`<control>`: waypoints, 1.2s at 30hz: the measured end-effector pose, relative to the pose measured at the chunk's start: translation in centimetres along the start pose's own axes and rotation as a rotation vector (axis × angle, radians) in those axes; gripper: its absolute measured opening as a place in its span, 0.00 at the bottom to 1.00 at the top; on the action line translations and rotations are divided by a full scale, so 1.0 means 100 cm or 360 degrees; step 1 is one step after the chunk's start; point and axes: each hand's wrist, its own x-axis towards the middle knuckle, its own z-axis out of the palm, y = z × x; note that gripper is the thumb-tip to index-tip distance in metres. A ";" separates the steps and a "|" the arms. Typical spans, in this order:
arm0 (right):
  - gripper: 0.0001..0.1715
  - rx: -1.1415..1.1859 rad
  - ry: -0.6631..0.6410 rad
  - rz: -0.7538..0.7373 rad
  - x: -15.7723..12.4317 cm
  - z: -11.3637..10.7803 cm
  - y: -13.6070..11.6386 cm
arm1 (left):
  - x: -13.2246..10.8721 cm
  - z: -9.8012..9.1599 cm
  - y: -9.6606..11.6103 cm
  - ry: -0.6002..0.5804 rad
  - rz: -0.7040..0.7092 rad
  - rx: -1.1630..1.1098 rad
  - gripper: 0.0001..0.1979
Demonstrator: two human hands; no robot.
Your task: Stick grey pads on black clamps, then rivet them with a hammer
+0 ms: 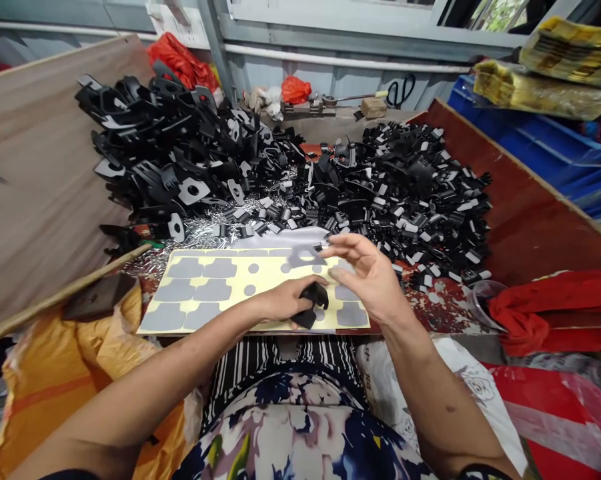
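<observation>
My left hand [285, 300] is closed around a curved black plastic part [310, 310], held low over the sticker sheet. My right hand [367, 277] is raised just to the right of it, fingers bent. At its fingertips is a thin grey sticker [303, 256] with a hole in it, slightly blurred. Under both hands lies a yellow backing sheet [237, 303] bearing rows of grey cut-out stickers [215, 291] and small round ones. Part of the sheet is hidden by my hands.
Black plastic parts [180, 160] are heaped at the back left, smaller black clips [420, 193] at the back right. Shiny metal pins [205, 227] lie between. Wooden boards [45, 153] wall the sides. A stick [70, 293] leans at left; scissors [400, 92] stand behind.
</observation>
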 end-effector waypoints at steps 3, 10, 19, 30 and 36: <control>0.20 -0.0255 0.0348 -0.0158 -0.011 -0.008 0.018 | -0.017 -0.006 0.000 0.0339 0.0080 -0.0815 0.27; 0.14 -0.0217 0.0313 -0.0015 -0.029 0.014 0.051 | -0.036 0.002 0.009 0.0459 0.0219 -0.1615 0.23; 0.12 -0.0236 0.0363 -0.0068 -0.022 0.036 0.067 | -0.031 0.011 0.003 0.0320 0.0299 -0.1649 0.20; 0.09 -0.0428 0.0344 -0.0044 -0.025 0.037 0.066 | -0.038 0.011 0.007 0.0370 0.0169 -0.1487 0.24; 0.18 -0.1091 0.0264 -0.0422 -0.040 0.046 0.067 | -0.031 0.027 0.006 0.0677 0.0252 -0.1278 0.32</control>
